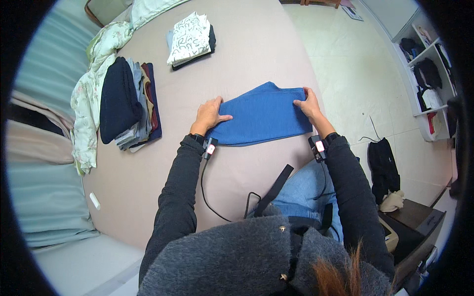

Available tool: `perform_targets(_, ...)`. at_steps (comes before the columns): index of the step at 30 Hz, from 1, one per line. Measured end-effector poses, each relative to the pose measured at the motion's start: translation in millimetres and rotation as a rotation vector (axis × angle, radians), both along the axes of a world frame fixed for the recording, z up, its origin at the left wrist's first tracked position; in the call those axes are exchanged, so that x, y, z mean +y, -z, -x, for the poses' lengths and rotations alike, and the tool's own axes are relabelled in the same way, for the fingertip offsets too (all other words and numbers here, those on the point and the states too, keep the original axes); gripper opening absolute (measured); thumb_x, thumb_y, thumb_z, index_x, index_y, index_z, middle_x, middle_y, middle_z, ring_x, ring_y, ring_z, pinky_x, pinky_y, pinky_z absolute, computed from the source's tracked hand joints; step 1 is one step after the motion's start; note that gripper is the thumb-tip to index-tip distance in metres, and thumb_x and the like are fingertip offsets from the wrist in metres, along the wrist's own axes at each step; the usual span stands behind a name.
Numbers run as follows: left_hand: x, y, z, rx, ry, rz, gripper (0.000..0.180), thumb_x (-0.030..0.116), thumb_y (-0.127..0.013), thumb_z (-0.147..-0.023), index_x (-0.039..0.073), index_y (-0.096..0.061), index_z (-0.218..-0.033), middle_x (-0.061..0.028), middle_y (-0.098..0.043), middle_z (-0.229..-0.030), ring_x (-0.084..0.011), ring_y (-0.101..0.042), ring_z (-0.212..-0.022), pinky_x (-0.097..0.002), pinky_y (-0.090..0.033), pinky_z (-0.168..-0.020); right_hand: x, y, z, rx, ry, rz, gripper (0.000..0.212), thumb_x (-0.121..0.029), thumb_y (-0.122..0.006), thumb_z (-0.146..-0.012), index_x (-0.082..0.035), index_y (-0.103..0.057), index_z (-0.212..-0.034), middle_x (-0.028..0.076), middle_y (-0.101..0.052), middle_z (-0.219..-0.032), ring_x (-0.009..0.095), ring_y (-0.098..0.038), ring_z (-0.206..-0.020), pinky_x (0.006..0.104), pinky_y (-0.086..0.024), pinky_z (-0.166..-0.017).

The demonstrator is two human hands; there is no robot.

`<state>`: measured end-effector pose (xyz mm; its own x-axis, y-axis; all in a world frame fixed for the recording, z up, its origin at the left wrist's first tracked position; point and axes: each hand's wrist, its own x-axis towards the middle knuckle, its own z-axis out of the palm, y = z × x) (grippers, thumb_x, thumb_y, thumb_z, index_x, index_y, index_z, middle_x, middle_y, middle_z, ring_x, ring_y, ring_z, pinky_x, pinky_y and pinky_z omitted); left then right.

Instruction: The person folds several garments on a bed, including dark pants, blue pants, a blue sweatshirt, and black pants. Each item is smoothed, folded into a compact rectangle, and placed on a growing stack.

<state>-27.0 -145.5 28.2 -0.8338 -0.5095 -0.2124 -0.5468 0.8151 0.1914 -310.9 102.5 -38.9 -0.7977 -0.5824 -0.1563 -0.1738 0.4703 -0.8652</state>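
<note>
A pair of blue trousers (261, 116), folded lengthwise, lies across the bed in front of me. My left hand (209, 116) is at its left end, the thumb resting on the cloth and the fingers curled at the edge. At the opposite end my right hand (309, 106) pinches the fabric, thumb on top and fingers partly hidden behind the edge. Both ends of the cloth are held near the bed surface. Small devices with cables are strapped at my wrists.
A stack of folded dark and coloured clothes (121, 103) lies on the left, beside a floral quilt (89, 98). Farther back is a smaller pile topped by a white patterned garment (190, 39). A white stick-like object (95, 201) lies near the left bed edge. Shelves (432, 74) stand right.
</note>
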Motion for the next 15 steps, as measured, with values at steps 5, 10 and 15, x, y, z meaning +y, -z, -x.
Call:
perform_targets(5,-21,-32,11,-0.051,-0.076,-0.471,0.049,0.036,-0.086,-0.072,0.004,-0.071,-0.105,-0.0128,-0.071,-0.084,-0.0263,-0.069,-0.073,-0.038,-0.055,-0.071,5,-40,9,-0.561,0.014,0.11,0.043,0.003,-0.072,-0.072,0.001,-0.065,-0.114,0.013,-0.068,-0.1,0.026,-0.063,-0.097,0.0378,-0.048,-0.094)
perform_targets(10,1,-110,-17,0.396,0.064,-0.089,0.024,0.018,-0.079,-0.076,0.004,-0.069,-0.093,-0.011,-0.067,-0.081,-0.0244,-0.065,-0.072,-0.0369,-0.051,-0.07,33,-131,22,-0.293,-0.267,0.281,0.028,0.008,-0.066,-0.072,-0.005,-0.072,-0.097,0.004,-0.066,-0.087,0.019,-0.061,-0.086,0.0376,-0.049,-0.089)
perform_targets(15,46,-118,-66,0.714,0.376,0.667,0.022,0.005,-0.068,-0.07,0.008,-0.066,-0.091,-0.0047,-0.056,-0.079,-0.024,-0.055,-0.077,-0.038,-0.044,-0.076,66,-157,15,0.045,-0.591,0.324,0.027,0.013,-0.062,-0.074,-0.01,-0.073,-0.084,0.002,-0.062,-0.089,0.019,-0.058,-0.094,0.0394,-0.044,-0.096)
